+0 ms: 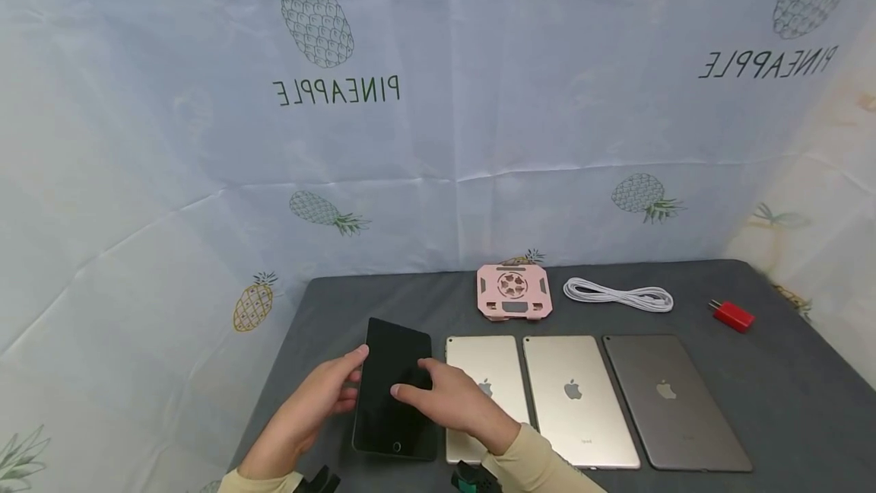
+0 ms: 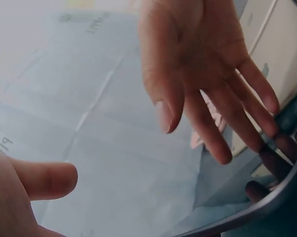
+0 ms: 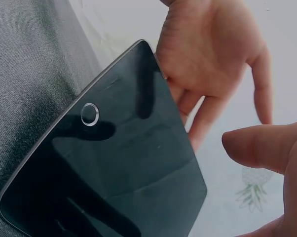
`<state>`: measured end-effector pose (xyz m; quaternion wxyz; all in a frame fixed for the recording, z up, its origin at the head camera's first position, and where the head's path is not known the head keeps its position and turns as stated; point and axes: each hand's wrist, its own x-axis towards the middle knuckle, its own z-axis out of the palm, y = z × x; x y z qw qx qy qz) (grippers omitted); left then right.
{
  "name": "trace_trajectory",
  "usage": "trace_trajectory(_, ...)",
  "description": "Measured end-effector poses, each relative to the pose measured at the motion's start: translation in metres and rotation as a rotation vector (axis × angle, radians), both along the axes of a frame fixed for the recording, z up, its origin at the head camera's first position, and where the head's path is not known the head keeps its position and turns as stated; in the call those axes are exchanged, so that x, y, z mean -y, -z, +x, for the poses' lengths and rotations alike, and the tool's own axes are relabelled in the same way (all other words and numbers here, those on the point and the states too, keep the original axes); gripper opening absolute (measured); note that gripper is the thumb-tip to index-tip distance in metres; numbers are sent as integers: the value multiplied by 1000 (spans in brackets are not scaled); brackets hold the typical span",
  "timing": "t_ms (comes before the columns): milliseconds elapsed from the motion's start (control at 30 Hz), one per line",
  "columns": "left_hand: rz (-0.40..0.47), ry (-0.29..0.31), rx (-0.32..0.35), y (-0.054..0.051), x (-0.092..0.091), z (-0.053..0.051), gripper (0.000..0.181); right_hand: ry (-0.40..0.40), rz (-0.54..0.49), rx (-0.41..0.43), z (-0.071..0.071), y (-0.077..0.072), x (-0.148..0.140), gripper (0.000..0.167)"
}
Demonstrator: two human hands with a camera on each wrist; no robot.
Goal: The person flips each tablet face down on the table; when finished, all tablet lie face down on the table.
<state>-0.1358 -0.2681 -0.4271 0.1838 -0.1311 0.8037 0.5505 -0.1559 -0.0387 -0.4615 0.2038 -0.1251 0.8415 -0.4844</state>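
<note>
A black tablet [image 1: 393,394] with a round home button is tilted up from the dark cloth, screen toward me. My left hand [image 1: 325,394] is at its left edge. In the right wrist view, the left hand's fingers [image 3: 200,121] pass behind the tablet's edge, while its thumb stands away from it. Over the screen's right side hovers my right hand [image 1: 458,402]. The left wrist view shows the right hand [image 2: 198,64] with extended, spread fingers, reflected in the glossy screen. Whether its fingertips touch the glass is unclear.
Right of the hands lie two gold tablets, the nearer one [image 1: 472,352] partly under the right arm, the other [image 1: 575,417] beside it. A grey tablet [image 1: 677,417] follows. Behind them are a pink case [image 1: 513,291], a white coiled cable [image 1: 616,295] and a red charger plug [image 1: 734,316].
</note>
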Motion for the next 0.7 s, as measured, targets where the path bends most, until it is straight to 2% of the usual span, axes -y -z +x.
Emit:
trace_trajectory(200, 18, -7, -30, -8, -7, 0, 77, 0, -6, -7, 1, -1, 1, 82)
trace_trajectory(433, 5, 16, -59, -9, -11, 1, 86, 3, -9, 0, 1, -2, 0, 84)
trace_trajectory(700, 25, 21, -84, -14, -21, -1, 84, 6, -31, 25, 0, -1, -2, 86)
